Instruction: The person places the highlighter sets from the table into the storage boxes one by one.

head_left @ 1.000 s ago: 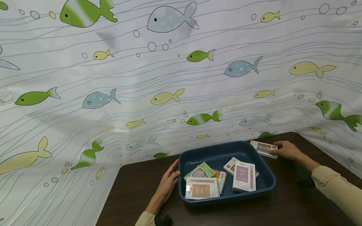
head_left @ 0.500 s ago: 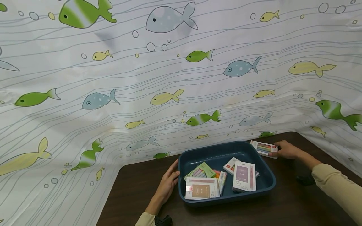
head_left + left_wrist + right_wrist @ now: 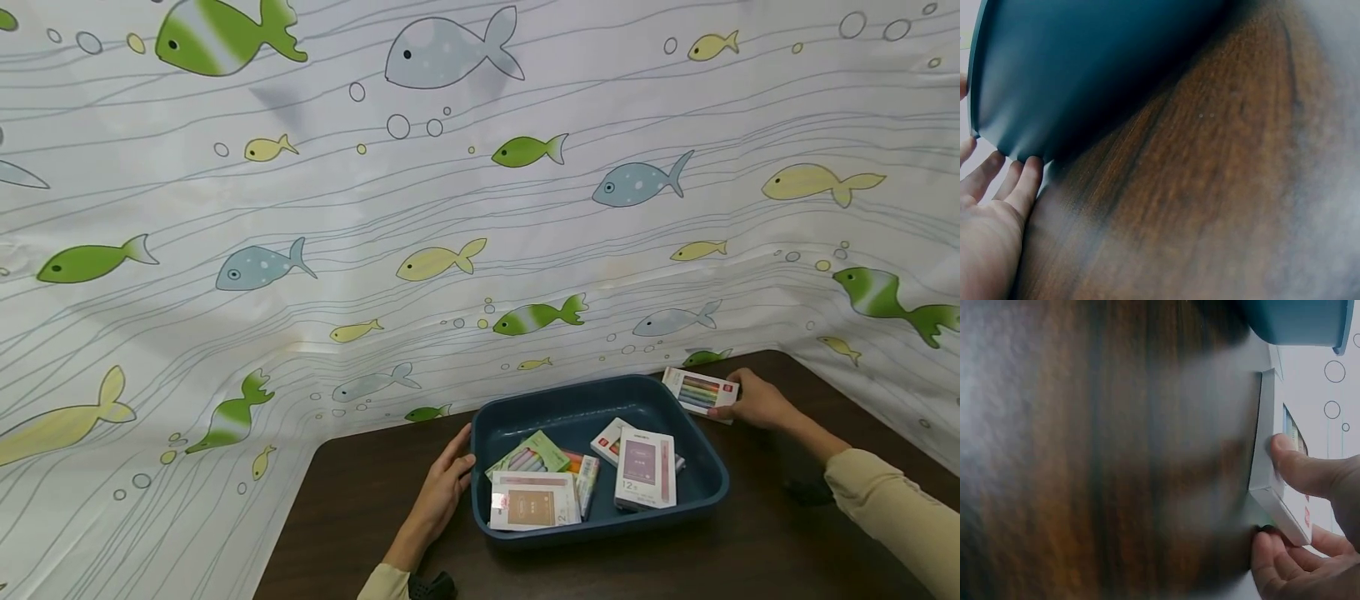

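Observation:
A white box of crayons (image 3: 699,392) with a window showing coloured sticks is by the far right corner of the blue bin (image 3: 570,404). My right hand (image 3: 757,400) pinches its right end. In the right wrist view the thumb (image 3: 1300,469) presses the box's long side, the other fingers are at its end and underneath, and the box tilts off the table. My left hand (image 3: 442,479) rests against the bin's left wall. The left wrist view has its nearly straight fingers (image 3: 1027,178) touching the bin's outer side (image 3: 1079,69).
Inside the bin lie a white box with a brown label (image 3: 534,500), a green pack (image 3: 546,450), an orange-and-white pack (image 3: 587,483), a white box with a purple label (image 3: 647,467) and another beneath it (image 3: 609,440). The dark wooden table (image 3: 352,492) meets a fish-patterned sheet (image 3: 375,192) behind.
The box of crayons has tipped up slightly in my right hand, its far edge rising. My left hand and the bin have kept their places.

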A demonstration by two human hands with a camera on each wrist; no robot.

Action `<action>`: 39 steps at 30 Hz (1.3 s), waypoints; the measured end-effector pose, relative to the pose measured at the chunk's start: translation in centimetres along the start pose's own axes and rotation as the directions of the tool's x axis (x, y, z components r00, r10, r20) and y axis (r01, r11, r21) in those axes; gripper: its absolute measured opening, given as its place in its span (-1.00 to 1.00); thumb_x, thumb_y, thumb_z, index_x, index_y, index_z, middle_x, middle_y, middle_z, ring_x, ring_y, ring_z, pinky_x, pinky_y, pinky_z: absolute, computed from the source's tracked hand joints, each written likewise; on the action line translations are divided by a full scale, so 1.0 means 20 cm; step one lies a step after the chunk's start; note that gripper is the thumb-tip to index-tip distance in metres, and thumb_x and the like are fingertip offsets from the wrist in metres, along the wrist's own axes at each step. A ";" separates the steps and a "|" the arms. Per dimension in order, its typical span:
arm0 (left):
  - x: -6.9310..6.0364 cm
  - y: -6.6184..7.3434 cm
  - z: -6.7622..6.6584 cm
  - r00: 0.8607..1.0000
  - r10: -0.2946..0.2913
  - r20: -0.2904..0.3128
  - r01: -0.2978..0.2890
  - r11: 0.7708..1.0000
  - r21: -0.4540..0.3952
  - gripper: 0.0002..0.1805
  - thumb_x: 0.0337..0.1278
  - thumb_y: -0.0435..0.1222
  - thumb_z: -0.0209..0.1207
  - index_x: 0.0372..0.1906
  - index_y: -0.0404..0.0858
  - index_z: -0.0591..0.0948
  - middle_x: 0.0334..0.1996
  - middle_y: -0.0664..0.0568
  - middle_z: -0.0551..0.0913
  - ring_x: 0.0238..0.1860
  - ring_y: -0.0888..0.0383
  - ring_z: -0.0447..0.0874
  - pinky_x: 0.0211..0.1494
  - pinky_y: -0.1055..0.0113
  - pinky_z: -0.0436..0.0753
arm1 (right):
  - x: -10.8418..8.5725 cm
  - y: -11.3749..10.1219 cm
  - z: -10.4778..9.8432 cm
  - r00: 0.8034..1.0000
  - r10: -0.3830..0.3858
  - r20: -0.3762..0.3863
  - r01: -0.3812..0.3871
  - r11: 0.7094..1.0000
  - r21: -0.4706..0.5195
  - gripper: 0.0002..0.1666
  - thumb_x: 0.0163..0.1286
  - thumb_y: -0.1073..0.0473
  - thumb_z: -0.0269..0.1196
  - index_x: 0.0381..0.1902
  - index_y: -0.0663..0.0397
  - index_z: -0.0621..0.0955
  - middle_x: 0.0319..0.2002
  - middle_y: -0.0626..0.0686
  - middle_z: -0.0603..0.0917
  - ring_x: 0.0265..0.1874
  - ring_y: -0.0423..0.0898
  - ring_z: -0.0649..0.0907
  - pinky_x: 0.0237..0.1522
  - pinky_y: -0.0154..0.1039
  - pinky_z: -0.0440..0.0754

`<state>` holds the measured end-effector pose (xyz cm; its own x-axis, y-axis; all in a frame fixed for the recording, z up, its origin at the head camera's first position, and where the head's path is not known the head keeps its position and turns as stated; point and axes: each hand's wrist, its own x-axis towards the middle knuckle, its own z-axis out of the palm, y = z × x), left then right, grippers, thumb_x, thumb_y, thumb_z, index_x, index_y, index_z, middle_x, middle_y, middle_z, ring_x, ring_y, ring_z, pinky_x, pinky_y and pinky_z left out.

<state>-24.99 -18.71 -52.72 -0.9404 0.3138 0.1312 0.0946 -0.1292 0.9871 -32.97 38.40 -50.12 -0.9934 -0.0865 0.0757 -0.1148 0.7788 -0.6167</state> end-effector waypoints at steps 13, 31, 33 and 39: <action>-0.01 0.00 -0.02 0.999 -0.030 -0.020 0.030 1.000 -0.003 -0.34 0.58 -0.22 0.02 0.64 -0.02 0.12 0.60 -0.06 -0.02 0.49 -0.11 0.16 0.36 0.08 0.41 | -0.16 -0.06 0.04 0.986 0.058 -0.156 -0.021 0.973 0.228 -0.19 0.28 0.23 0.45 0.25 0.68 0.33 -0.08 0.52 0.56 -0.23 0.18 0.62 -0.34 -0.14 0.60; -0.03 0.01 -0.01 1.000 -0.026 -0.015 0.026 1.000 -0.004 -0.32 0.57 -0.21 0.05 0.64 -0.06 0.11 0.60 -0.09 0.00 0.46 -0.11 0.24 0.35 0.09 0.42 | -0.26 -0.09 0.06 0.969 0.239 -0.063 -0.154 0.782 0.604 -0.04 0.38 0.26 0.39 0.49 0.56 0.12 0.28 0.60 0.27 -0.07 0.10 0.65 -0.11 -0.07 0.71; -0.03 0.01 -0.01 1.000 -0.028 -0.014 0.028 1.000 -0.003 -0.32 0.57 -0.20 0.05 0.64 -0.06 0.11 0.60 -0.09 0.00 0.46 -0.12 0.22 0.36 0.07 0.41 | -0.26 -0.09 0.06 0.964 0.262 -0.049 -0.177 0.767 0.616 -0.01 0.37 0.23 0.40 0.50 0.55 0.10 0.32 0.60 0.23 -0.01 0.16 0.62 -0.09 -0.07 0.70; -0.03 0.01 -0.01 1.000 -0.020 0.003 0.020 1.000 -0.003 -0.32 0.58 -0.21 0.03 0.65 -0.06 0.09 0.60 -0.10 -0.01 0.48 -0.13 0.19 0.36 0.08 0.40 | -0.28 -0.10 0.07 0.955 0.297 -0.025 -0.211 0.735 0.644 0.04 0.39 0.19 0.40 0.52 0.54 0.06 0.36 0.61 0.17 -0.02 0.10 0.62 -0.08 -0.08 0.70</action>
<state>-24.55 -19.18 -52.60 -0.9413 0.3187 0.1115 0.0745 -0.1260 0.9892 -27.29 36.56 -50.36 -0.9823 0.1640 -0.0910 0.1220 0.1901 -0.9742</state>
